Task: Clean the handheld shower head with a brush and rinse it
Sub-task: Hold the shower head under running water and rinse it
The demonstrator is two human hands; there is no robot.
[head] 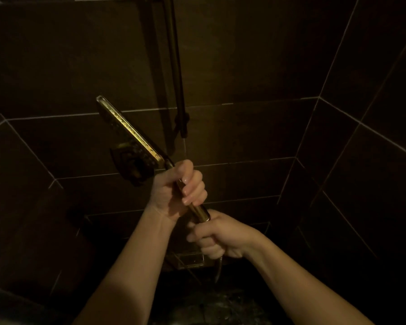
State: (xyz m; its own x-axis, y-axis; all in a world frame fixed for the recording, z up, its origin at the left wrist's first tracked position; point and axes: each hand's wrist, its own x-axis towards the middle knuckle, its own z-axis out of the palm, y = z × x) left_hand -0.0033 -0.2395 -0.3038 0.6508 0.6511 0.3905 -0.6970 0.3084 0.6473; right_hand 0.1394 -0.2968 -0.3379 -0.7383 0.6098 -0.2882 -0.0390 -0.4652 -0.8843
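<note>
Gold shower head is held up mid-picture, tilted toward 11 o'clock. Its handle is gripped tight by the left hand — the hose end is gripped by the right hand at 5 o'clock.

The shower head is slanting up to the left, in front of the tiled wall. The left hand is gripping its handle; the right hand is gripping below it, at the hose. The rail is standing behind, right of the head.
</note>
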